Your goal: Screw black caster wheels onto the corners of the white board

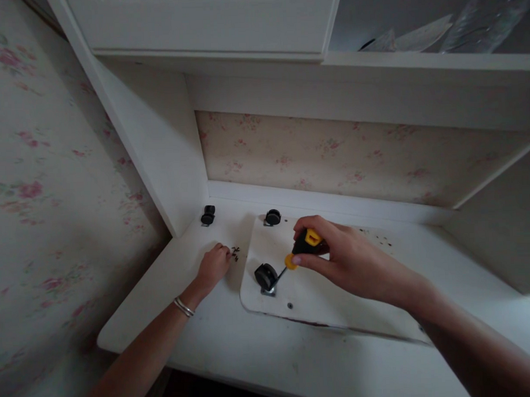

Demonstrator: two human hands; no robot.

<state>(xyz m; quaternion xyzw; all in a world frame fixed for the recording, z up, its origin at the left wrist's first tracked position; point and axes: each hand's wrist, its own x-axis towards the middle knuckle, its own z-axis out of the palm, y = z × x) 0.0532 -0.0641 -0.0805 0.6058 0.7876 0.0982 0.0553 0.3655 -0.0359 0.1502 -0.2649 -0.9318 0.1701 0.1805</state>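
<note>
My right hand grips a black and yellow screwdriver, its shaft slanting down left to the metal plate of a black caster wheel. That caster sits at the front left of a white board lying on the desk. Another caster stands at the board's back left corner. My left hand rests on the desk beside a small pile of dark screws, fingertips pressed together at its edge; anything between them is too small to make out.
Two loose black casters lie on the desk at the back left. More small dark pieces are scattered behind my right hand. A white cabinet overhangs, with side panels left and right and floral wallpaper behind.
</note>
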